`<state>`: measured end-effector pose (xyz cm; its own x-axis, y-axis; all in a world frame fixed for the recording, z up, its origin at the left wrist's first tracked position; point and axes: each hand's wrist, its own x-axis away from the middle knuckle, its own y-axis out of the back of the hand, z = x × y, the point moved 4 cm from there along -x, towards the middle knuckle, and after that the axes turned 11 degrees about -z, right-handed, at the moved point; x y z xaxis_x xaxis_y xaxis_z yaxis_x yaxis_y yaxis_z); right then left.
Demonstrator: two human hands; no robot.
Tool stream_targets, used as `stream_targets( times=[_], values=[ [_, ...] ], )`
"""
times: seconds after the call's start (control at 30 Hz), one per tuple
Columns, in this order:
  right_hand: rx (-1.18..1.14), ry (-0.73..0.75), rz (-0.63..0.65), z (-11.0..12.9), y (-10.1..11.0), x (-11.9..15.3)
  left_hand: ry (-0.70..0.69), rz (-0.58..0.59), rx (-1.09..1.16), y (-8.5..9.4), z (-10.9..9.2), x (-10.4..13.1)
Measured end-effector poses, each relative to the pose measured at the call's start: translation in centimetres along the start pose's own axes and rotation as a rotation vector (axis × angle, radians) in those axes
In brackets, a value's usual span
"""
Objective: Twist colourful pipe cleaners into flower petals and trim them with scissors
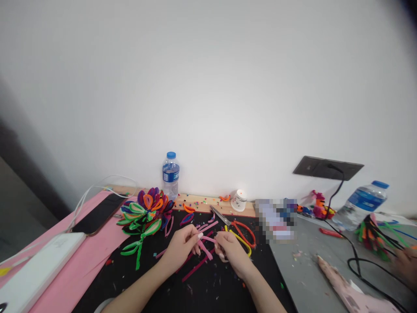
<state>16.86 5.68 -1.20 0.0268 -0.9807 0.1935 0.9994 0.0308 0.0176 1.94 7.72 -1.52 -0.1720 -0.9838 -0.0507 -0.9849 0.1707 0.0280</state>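
Between my two hands is a pink pipe cleaner point(207, 251), bent with its strands crossing. My left hand point(183, 245) pinches it at one side, thumb against fingers. At the other side my right hand point(230, 251) grips it with curled fingers. More pink and magenta pipe cleaners point(194, 269) lie on the black mat point(156, 291) beneath and around my hands. Scissors point(243, 234) with red and yellow handles rest just beyond my right hand. A multicoloured pipe cleaner flower point(146, 213) with green leaves lies to the left.
At the back stand a water bottle point(171, 176) and an upturned paper cup point(240, 200). A phone point(99, 213) and a white power bank point(48, 274) with cables lie left. Rightward are a second bottle point(363, 204), a pink glue gun point(352, 287), a black cord and another person's hand point(405, 265).
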Motion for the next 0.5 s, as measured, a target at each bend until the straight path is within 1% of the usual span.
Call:
stream_targets(
  times=[0.17, 0.3, 0.43, 0.5],
  values=[
    [-0.089, -0.040, -0.002, -0.3, -0.1, 0.0, -0.036, -0.001, -0.037, -0.3, -0.5, 0.2],
    [-0.194, -0.016, -0.030, -0.5, 0.0, -0.3, -0.007, 0.020, -0.011, -0.6, -0.6, 0.3],
    [-0.155, 0.043, -0.063, -0.7, 0.2, -0.8, 0.017, -0.001, 0.015, -0.4, -0.4, 0.3],
    [-0.075, 0.120, -0.092, -0.6, 0.5, -1.0, 0.027, -0.027, 0.029, -0.2, -0.3, 0.2]
  ],
)
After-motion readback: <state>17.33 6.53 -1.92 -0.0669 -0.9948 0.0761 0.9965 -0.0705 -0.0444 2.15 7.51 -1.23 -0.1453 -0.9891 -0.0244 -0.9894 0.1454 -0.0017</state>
